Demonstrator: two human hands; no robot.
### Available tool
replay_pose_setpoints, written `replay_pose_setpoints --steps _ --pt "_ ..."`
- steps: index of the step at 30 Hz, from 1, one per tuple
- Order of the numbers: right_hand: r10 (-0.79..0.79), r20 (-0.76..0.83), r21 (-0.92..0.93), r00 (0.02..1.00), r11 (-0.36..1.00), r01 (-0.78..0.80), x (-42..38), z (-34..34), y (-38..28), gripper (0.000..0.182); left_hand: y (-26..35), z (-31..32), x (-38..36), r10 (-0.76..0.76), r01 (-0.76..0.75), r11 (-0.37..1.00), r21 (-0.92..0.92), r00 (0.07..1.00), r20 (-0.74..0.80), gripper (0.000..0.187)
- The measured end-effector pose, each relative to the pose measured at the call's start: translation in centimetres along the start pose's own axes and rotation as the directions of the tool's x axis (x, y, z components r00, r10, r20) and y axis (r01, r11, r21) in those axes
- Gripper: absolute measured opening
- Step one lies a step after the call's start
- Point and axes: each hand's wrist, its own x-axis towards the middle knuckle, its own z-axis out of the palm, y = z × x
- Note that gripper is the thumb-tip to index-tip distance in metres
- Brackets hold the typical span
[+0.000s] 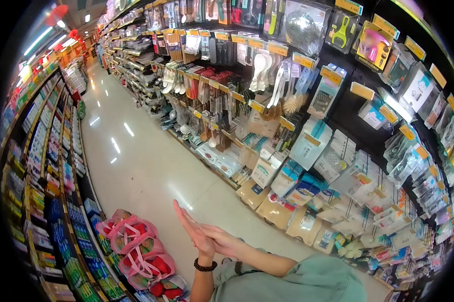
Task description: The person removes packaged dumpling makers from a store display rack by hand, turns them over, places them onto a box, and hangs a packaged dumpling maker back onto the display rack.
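My left hand (199, 236), with a dark beaded bracelet (205, 265) on its wrist, is raised at the bottom centre, its fingers stretched out straight. Against its palm side lies my right hand (222, 239), which comes in from the right with its fingers extended and partly hidden behind the left. The two hands touch, and I see nothing held between them. Closest to them on the left are pink mesh bags (136, 241) with red and green contents, hanging in front of the shelf.
On the right, a long rack carries packaged kitchen tools: white spoons (260, 70), a grater (326, 95), a green peeler (341, 32) and wooden cutting boards (275, 210). Stocked shelves (40, 146) line the left. A shiny tiled floor (136, 161) runs between them.
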Motion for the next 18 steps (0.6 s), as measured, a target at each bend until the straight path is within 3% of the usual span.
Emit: replay_pose_setpoints --steps 7,8,10,11,14,15,16,18 --pt "0.013 0.106 0.046 0.994 0.999 -0.018 7.3 -5.2 -4.8 0.044 -6.7 3.2 5.3 -0.013 0.011 1.0 0.012 0.995 0.099 0.088" --pt "-0.014 -0.009 -0.004 1.0 1.0 0.014 8.7 -6.0 -5.7 0.043 -7.8 3.8 5.8 -0.035 0.032 0.999 0.023 0.988 0.154 0.088" --pt "-0.083 -0.22 -0.104 0.972 0.993 0.061 11.7 -6.4 -8.1 0.04 -9.8 4.8 7.4 -0.079 0.065 0.996 0.062 0.962 0.261 0.088" --pt "-0.199 -0.066 -0.127 0.978 0.974 0.189 13.8 -8.9 -8.6 0.04 -10.7 5.5 8.5 -0.054 0.014 0.993 0.117 0.938 0.343 0.087" --pt "-0.423 -0.087 -0.215 0.902 0.892 0.398 18.4 -11.3 -13.6 0.04 -13.3 8.3 12.8 -0.048 -0.015 0.994 0.111 0.838 0.543 0.079" --pt "-0.342 -0.091 -0.08 0.935 0.938 0.336 18.7 -11.9 -16.0 0.045 -14.5 9.8 13.9 -0.035 -0.036 0.993 0.112 0.82 0.571 0.07" --pt "-0.452 -0.02 0.116 0.892 0.885 0.452 20.6 -13.0 -15.9 0.047 -15.4 10.7 16.1 -0.018 -0.209 0.946 0.247 0.729 0.685 0.068" --pt "-0.659 0.036 0.515 0.751 0.656 0.552 24.4 -15.3 -13.9 0.051 -17.2 12.6 20.7 -0.098 -0.555 0.723 0.411 0.507 0.856 0.064"
